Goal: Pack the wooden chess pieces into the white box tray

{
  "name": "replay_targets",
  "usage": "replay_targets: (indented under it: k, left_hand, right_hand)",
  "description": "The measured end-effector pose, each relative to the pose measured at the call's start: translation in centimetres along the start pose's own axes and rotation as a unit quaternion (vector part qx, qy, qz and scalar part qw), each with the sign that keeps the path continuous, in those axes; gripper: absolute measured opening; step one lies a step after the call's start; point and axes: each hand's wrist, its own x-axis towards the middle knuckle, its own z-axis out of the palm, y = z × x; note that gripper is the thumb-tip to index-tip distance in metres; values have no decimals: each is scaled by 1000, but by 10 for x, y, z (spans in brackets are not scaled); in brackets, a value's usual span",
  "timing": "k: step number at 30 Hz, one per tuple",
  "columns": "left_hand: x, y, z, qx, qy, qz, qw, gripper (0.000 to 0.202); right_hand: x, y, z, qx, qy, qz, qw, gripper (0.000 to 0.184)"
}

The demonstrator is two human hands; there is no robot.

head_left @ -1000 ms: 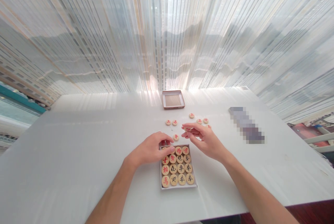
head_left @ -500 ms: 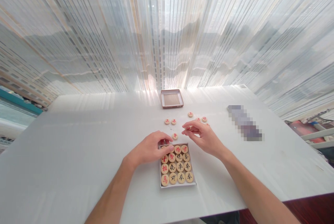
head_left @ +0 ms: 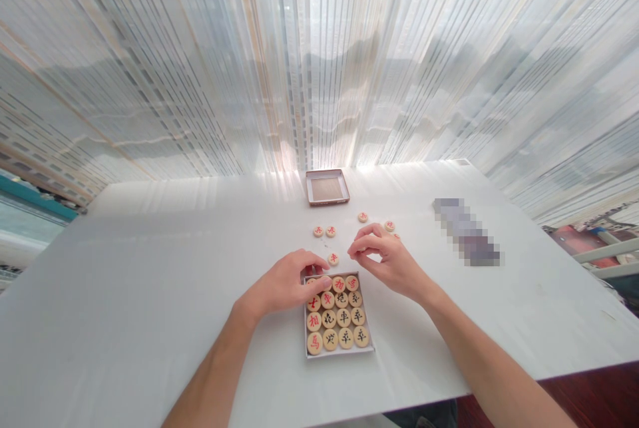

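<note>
An open white box (head_left: 339, 353) holds rows of round wooden xiangqi pieces with red and black characters. My left hand (head_left: 289, 279) is closed over its far left corner, thumb across the top row and fingers curled beyond the rim. Those fingers partly cover the far pieces. Just beyond the box's far right corner, my right hand (head_left: 382, 255) hovers in a pinch around a xiangqi piece, which the fingertips now hide. A loose red xiangqi piece (head_left: 333, 259) lies between the hands, behind the box.
Two red pieces (head_left: 324, 231) lie side by side farther back. Another piece (head_left: 363, 217) and a red cannon piece (head_left: 389, 225) lie near my right hand, with one partly covered. A shallow lid (head_left: 327, 202) stands at the back, a pixelated object (head_left: 466, 231) to the right.
My right fingers have turned and closed further, so the piece seen between them before is now hidden. One loose piece behind that hand is now covered. My left hand stays on the box.
</note>
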Motion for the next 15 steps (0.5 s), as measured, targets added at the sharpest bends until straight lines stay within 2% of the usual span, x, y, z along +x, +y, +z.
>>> replay_targets:
  k: [5,15]
  left_hand:
    - [-1,0,1,0,0,-6,1000,29]
    - [1,-2,2,0,-1,-1,1000,29]
  right_hand:
    - [-2,-1,-1,-24,9,19,999,12]
    - [-3,-1,0,-38,-6,13,999,22]
